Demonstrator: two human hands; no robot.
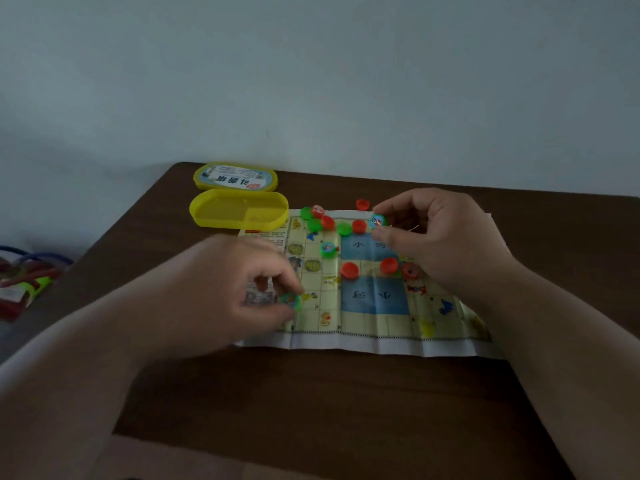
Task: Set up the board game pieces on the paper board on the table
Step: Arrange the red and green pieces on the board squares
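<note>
Left hand: your left hand (pixel 239 289) is pinched shut on a green piece (pixel 291 301), low over the paper board (pixel 377 341) at its 9 o'clock side.
Right hand: your right hand (pixel 446 237) pinches a blue-faced piece (pixel 377 221) at the board's 12 o'clock edge.
Loose pieces: a red and green pile (pixel 329 221) sits at 11 o'clock, not sorted yet.
Risk: your wrists hang over the red pieces (pixel 349 270); a bump could knock them off their squares.
Risk: the thin board is creased; a drag could slide it.
Box: the yellow box (pixel 239 207) lies open at 10 o'clock.
</note>
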